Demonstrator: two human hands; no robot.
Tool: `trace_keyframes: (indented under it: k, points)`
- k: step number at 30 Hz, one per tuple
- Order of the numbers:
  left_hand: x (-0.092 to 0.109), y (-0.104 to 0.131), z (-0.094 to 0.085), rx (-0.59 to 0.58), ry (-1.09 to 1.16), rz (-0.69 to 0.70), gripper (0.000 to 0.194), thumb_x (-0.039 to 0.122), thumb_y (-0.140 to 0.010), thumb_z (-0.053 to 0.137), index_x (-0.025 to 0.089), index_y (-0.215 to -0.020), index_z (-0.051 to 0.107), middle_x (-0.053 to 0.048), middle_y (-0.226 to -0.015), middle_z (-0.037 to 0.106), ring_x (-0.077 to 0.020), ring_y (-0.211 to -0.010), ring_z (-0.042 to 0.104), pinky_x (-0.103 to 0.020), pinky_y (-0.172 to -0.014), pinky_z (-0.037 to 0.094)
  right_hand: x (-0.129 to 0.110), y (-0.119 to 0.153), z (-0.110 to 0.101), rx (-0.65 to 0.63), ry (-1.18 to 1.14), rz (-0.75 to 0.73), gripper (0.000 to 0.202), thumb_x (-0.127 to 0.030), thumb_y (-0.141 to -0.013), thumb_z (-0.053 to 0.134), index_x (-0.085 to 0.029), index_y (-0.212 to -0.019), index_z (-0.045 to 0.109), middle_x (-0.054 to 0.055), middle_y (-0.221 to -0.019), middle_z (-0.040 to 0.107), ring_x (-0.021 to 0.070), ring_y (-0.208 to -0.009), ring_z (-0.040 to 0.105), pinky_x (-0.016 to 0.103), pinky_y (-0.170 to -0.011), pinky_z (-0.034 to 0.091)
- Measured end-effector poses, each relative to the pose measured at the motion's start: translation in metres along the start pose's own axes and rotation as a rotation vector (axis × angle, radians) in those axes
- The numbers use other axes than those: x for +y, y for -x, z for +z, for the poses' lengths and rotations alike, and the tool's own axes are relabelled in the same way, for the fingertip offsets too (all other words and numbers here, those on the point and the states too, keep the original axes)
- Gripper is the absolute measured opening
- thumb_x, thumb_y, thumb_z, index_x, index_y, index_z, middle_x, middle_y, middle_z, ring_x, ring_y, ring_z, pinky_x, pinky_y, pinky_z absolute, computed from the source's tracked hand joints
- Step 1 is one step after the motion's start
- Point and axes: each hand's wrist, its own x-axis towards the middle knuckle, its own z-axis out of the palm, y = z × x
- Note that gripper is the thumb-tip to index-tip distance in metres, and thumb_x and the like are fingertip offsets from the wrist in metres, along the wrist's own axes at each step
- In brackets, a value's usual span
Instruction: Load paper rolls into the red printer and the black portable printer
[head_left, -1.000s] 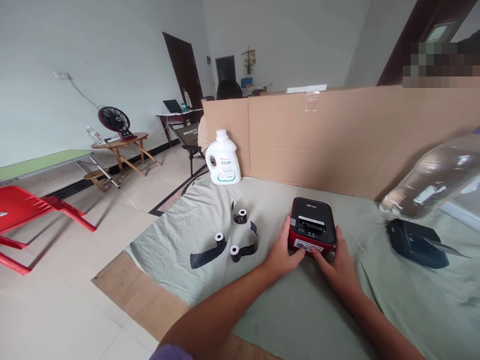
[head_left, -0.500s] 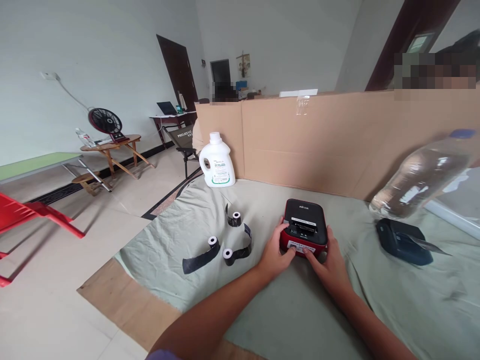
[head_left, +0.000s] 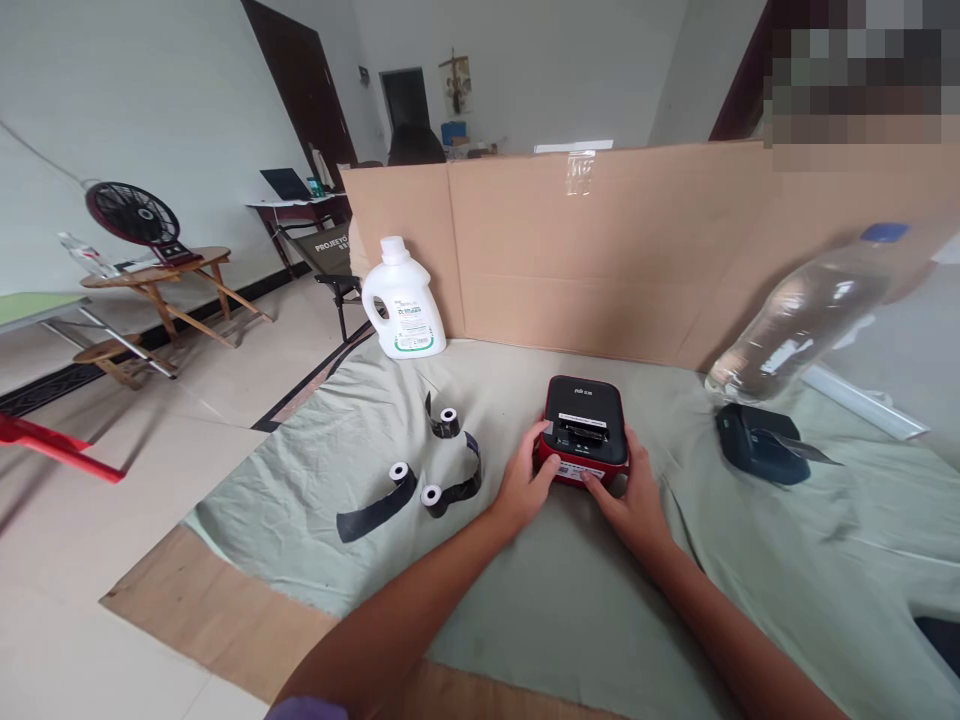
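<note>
A red and black label printer [head_left: 585, 410] sits on the pale green cloth, with a paper slot in its top and a white label on its front. My left hand [head_left: 525, 478] grips its left side, thumb at the front edge. From the other side my right hand [head_left: 636, 500] grips it, thumb against the front label. Left of the printer lie three partly unrolled black rolls: one roll [head_left: 448, 424] farther back, a second roll [head_left: 388, 502] leftmost, and a third roll [head_left: 454, 492] nearest my left hand.
A cardboard sheet [head_left: 577, 250] stands behind the cloth [head_left: 525, 600]. A white jug [head_left: 409, 305] stands back left. At right are a big clear plastic bottle [head_left: 810, 310] and a dark blue device [head_left: 761, 450] with a strip sticking out. A fan [head_left: 139, 215] stands on a wooden table.
The view has turned slightly right and down, so everything appears farther left and higher. Both hands stay on the printer, and the left thumb has shifted slightly at its front.
</note>
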Motion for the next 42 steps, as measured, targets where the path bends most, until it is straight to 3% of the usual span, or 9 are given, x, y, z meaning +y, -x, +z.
trace_keyframes:
  k: [5,11,17,27,31,34,42]
  points:
    - [-0.001,-0.006,-0.011,-0.03,-0.121,0.028,0.037,0.032,-0.102,0.039,0.023,-0.137,0.05,-0.007,-0.144,0.055,-0.0215,-0.134,0.05,-0.04,-0.117,0.036,0.003,0.0,0.0,0.007,-0.01,0.005,0.088,-0.049,-0.086,0.068,-0.022,-0.157,0.023,0.016,-0.141,0.047,0.0325,-0.129,0.049,0.052,-0.108,0.044]
    - [-0.009,-0.011,-0.011,-0.039,-0.129,-0.014,0.034,0.037,-0.103,0.039,0.023,-0.133,0.048,-0.008,-0.139,0.058,-0.0215,-0.127,0.056,-0.04,-0.111,0.042,0.004,0.001,0.001,-0.037,-0.092,0.095,0.092,-0.05,-0.084,0.07,-0.023,-0.156,0.021,0.017,-0.147,0.044,0.0327,-0.129,0.052,0.054,-0.108,0.045]
    - [-0.017,-0.014,-0.008,0.006,-0.17,-0.048,0.03,0.04,-0.102,0.041,0.022,-0.125,0.051,-0.009,-0.126,0.065,-0.0222,-0.113,0.064,-0.039,-0.1,0.049,0.003,0.001,0.0,-0.039,-0.116,0.095,0.092,-0.049,-0.083,0.072,-0.022,-0.155,0.022,0.018,-0.149,0.043,0.0334,-0.132,0.051,0.054,-0.107,0.047]
    - [-0.012,-0.014,-0.007,0.027,-0.208,-0.046,0.029,0.04,-0.101,0.042,0.023,-0.121,0.052,-0.009,-0.126,0.067,-0.023,-0.115,0.064,-0.04,-0.1,0.049,0.002,0.002,0.001,-0.025,-0.169,0.105,0.092,-0.049,-0.082,0.073,-0.021,-0.155,0.024,0.018,-0.148,0.045,0.0326,-0.129,0.053,0.055,-0.107,0.048]
    - [-0.007,-0.017,-0.005,0.039,-0.216,0.004,0.023,0.036,-0.101,0.041,0.023,-0.116,0.053,-0.011,-0.148,0.053,-0.0237,-0.136,0.051,-0.042,-0.11,0.042,0.001,0.002,0.0,-0.032,-0.145,0.097,0.089,-0.048,-0.084,0.071,-0.022,-0.155,0.023,0.018,-0.153,0.04,0.0332,-0.137,0.046,0.057,-0.112,0.042]
    - [-0.005,-0.017,-0.003,0.041,-0.202,0.025,0.021,0.034,-0.101,0.041,0.024,-0.115,0.053,-0.01,-0.158,0.042,-0.0221,-0.143,0.044,-0.042,-0.114,0.038,0.001,0.001,0.0,-0.036,-0.154,0.103,0.089,-0.049,-0.084,0.071,-0.022,-0.155,0.023,0.018,-0.151,0.042,0.0329,-0.134,0.049,0.057,-0.111,0.042]
    - [-0.005,-0.01,-0.005,0.003,-0.114,0.064,0.032,0.033,-0.102,0.041,0.021,-0.129,0.052,-0.01,-0.157,0.042,-0.0207,-0.144,0.042,-0.041,-0.119,0.035,0.001,0.002,-0.001,-0.083,-0.164,0.109,0.092,-0.048,-0.086,0.068,-0.027,-0.159,0.015,0.015,-0.158,0.036,0.032,-0.14,0.044,0.058,-0.115,0.038]
